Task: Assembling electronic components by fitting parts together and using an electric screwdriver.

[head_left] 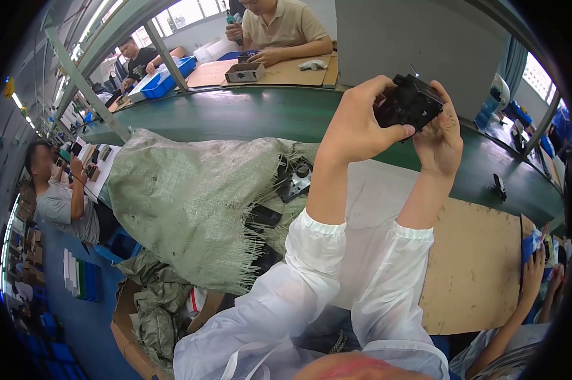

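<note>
Over the green conveyor belt point(248, 114) I hold up a boxy black plastic part point(413, 104), with a thin metal piece sticking up from its top. My left hand point(355, 123) grips it from the left, thumb across its lower front. From the right, my right hand point(442, 136) closes on it, with fingers up its side. Below and to the left lies a grey-green woven sack point(191, 196) with a frayed mouth. Several black parts, one with a silvery metal plate point(295, 182), show at that mouth.
A cardboard sheet point(473, 272) covers the bench at right. Another small black part point(500, 186) sits on the belt. An open carton point(131, 335) stands at lower left. Across the belt a co-worker point(279, 31) handles parts near a small box point(245, 73); another person's hand point(534, 272) is at far right.
</note>
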Demonstrator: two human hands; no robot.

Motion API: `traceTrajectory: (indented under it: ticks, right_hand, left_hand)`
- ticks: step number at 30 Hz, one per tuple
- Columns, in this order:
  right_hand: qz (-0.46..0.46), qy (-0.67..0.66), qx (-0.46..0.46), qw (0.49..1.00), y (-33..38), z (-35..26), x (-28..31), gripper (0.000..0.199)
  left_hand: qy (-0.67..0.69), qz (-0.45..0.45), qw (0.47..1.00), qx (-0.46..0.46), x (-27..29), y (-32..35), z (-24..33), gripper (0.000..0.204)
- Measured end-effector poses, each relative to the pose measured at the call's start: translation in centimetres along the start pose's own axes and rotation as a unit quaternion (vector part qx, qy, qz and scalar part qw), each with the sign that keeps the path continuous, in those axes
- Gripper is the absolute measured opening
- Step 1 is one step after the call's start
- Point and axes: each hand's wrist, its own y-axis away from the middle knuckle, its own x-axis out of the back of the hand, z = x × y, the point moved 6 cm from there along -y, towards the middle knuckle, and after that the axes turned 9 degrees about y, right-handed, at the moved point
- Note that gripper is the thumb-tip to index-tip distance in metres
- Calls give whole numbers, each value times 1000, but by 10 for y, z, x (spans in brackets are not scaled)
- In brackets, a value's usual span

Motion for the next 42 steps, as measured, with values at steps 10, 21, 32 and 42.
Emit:
traceTrajectory:
  ticks: [10,21,32,42]
  right_hand:
    - [-44,-35,-30,998,6,4,19,55]
    - [136,57,-95,984,-5,45,9,43]
    - [-201,600,-131,763,15,107,-86,52]
    - [-295,761,-179,549,92,204,-109,16]
  left_hand:
    - [-35,3,998,-52,0,6,10,49]
    - [-181,139,973,-23,27,0,-37,50]
    - [-177,111,900,382,20,45,-228,44]
    - [-508,204,829,116,-1,32,-231,47]
